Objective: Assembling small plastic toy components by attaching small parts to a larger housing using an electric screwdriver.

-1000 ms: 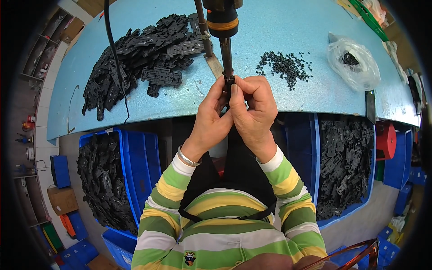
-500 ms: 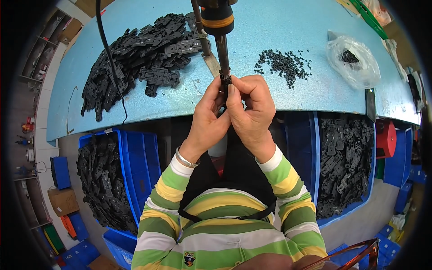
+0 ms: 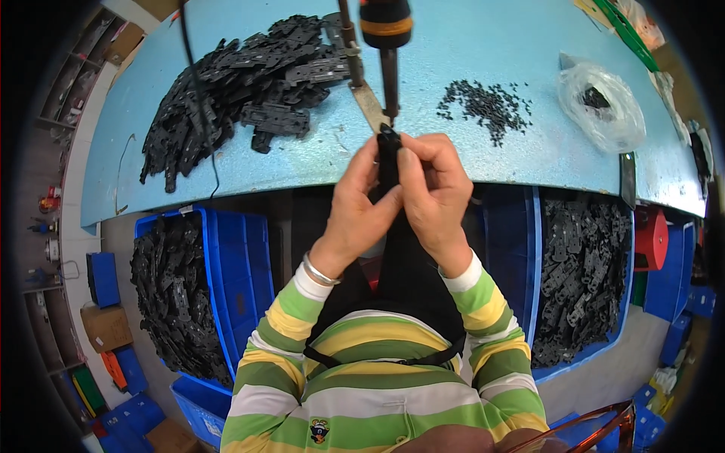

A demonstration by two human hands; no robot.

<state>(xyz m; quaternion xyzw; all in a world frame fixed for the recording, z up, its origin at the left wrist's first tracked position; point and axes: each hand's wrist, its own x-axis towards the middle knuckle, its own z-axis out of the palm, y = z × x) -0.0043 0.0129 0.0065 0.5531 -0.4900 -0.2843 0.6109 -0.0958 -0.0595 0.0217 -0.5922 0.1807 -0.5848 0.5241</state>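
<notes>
Evidently, left hand (image 3: 356,202) and right hand (image 3: 438,192), pinched closed, hold a black part (image 3: 388,151) between them near the driver (image 3: 388,60), seemingly for steadiness; small pieces (image 3: 491,109) on bench (image 3: 302,170), likely for reach.

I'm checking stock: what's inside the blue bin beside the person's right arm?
The blue bin holds a heap of black parts. Only upper pieces show; lower layers and the bin's bottom are covered.
</notes>
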